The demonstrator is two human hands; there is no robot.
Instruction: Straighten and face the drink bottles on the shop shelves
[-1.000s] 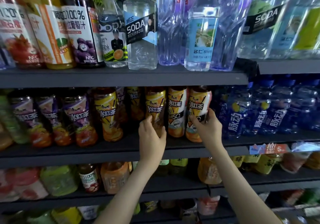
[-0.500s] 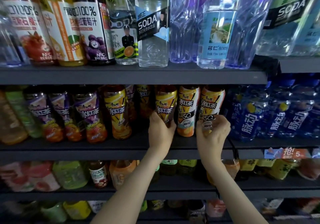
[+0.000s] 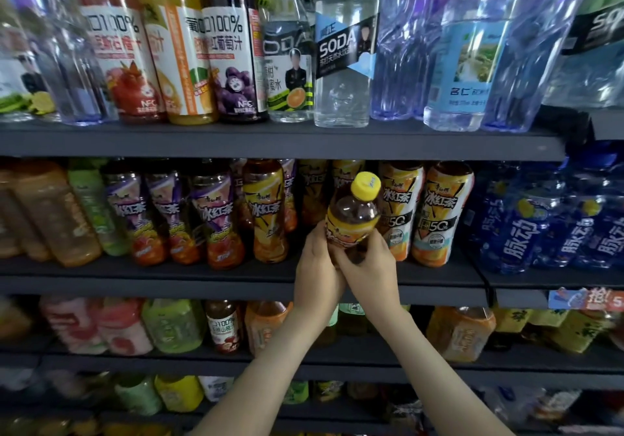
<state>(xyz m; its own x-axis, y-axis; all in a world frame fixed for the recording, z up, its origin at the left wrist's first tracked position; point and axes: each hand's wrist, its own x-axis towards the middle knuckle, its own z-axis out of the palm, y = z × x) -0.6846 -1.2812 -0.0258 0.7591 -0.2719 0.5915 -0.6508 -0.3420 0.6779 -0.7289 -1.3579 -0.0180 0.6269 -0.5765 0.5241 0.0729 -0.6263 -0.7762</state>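
An iced tea bottle (image 3: 353, 214) with a yellow cap and yellow label is tipped forward out of the middle shelf row, its cap pointing toward me. My left hand (image 3: 317, 268) grips its lower left side and my right hand (image 3: 369, 266) wraps its lower right side. The bottle's base is hidden behind my fingers. Two more yellow-label tea bottles (image 3: 439, 212) stand upright just to its right, and another one (image 3: 266, 212) stands to its left on the dark middle shelf (image 3: 169, 278).
Purple-label tea bottles (image 3: 216, 216) fill the middle shelf's left part, blue drink bottles (image 3: 520, 229) its right. The top shelf (image 3: 270, 143) carries juice, soda and large water bottles. Lower shelves hold more mixed drinks. A price tag (image 3: 587, 298) hangs at the right.
My right hand left the right-hand tea bottle and joined my left hand. Together they pulled one yellow tea bottle forward and tipped it out of the row. The view moved closer.
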